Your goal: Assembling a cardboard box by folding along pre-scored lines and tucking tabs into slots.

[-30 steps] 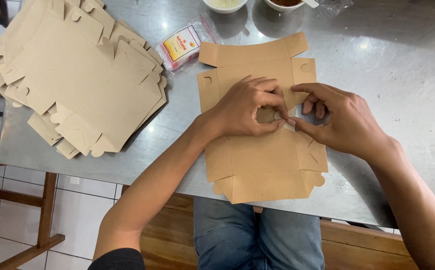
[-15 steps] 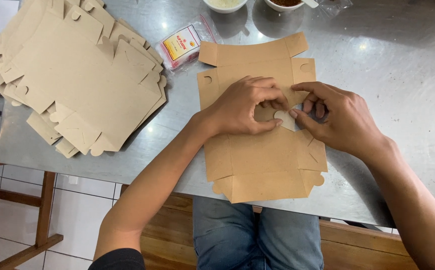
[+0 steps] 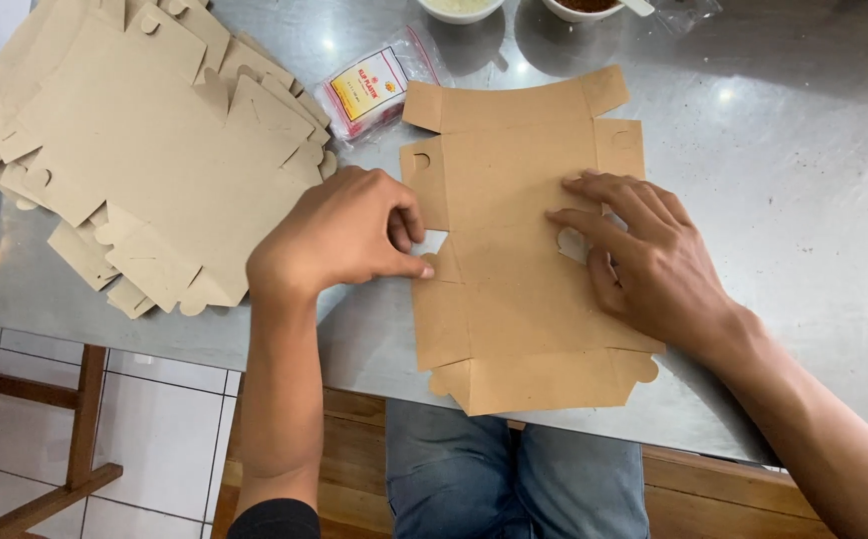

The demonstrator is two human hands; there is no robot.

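Plain kraft-brown on the flat box blank (image 3: 514,260), same brown on the stack of blanks (image 3: 144,150) left of it. Dull grey steel tabletop (image 3: 803,200) beneath. Red-and-yellow label (clear wrapper) on the packet (image 3: 369,90) above-left.

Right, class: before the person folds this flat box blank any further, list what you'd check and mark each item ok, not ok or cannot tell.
1. Blank lies flat on the table: ok.
2. Right hand presses the blank's middle: ok.
3. Left hand pinches the left edge tab: ok.
4. Blank clear of the stack of other blanks: ok.
5. Plastic packet clear of the blank: not ok, it touches the top corner.
6. Creases pre-scored: cannot tell.
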